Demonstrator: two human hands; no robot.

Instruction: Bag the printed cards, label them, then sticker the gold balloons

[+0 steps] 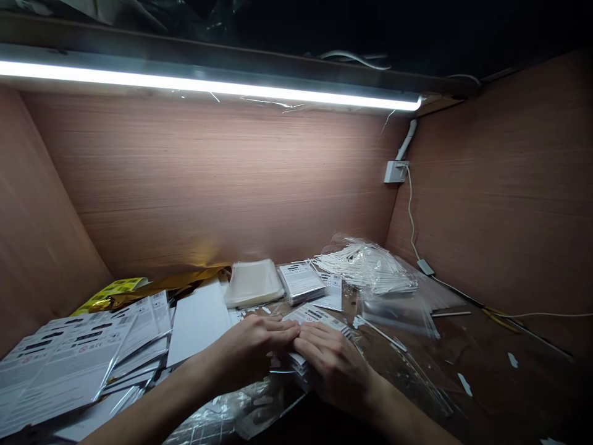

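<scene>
White printed packets [309,315] sit held between the left hand [252,349] and right hand [331,371].

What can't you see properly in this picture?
In the head view:
The printed packet: the left hand and right hand cover most of it.
The stacked printed sheets: the left edge cuts them off, and the print is too small to read.
The white sticks: too bunched up to count.
</scene>
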